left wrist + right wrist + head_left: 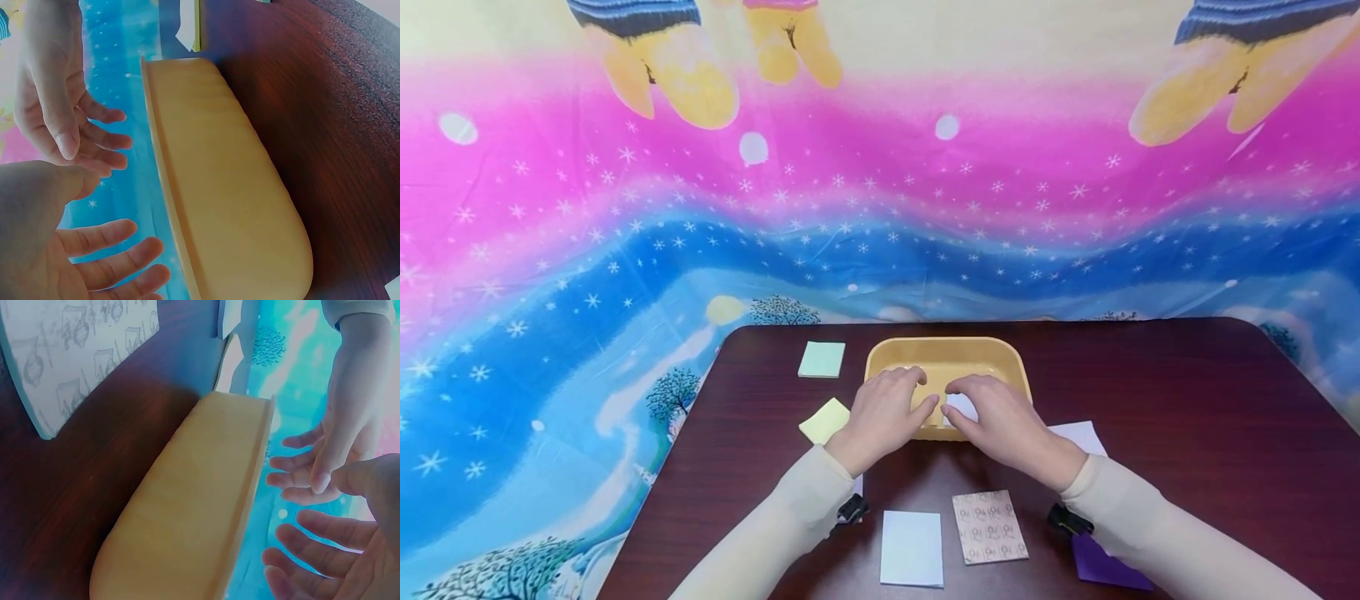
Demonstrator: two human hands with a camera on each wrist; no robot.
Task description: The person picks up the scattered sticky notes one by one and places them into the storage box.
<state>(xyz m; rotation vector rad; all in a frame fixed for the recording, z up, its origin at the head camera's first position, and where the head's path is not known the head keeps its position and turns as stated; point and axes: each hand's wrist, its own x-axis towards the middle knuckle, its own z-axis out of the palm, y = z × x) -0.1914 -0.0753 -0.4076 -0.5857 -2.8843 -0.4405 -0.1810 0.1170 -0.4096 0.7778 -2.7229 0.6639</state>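
Note:
A yellow plastic tray [946, 342] with rounded corners stands near the table's far edge; its outer wall [219, 169] fills the middle of the left wrist view. Over its left part is my left hand [886, 411], fingers loosely bent and nothing between them. My right hand [1002, 419] hovers over the right part, its thumb and fingers spread apart and holding nothing. Between the right thumb and fingers a white piece [961, 405] shows, apparently inside the tray. Both wrist views show the hands above the rim with relaxed, separated fingers. The tray's floor is partly hidden.
Left of the tray lie a pale green note pad [822, 359] and a yellow one [825, 420]. Nearer me are a white pad [912, 548] and a pink patterned pad [990, 527]. A white sheet [1081, 436] and a purple pad [1108, 563] lie partly under my right arm.

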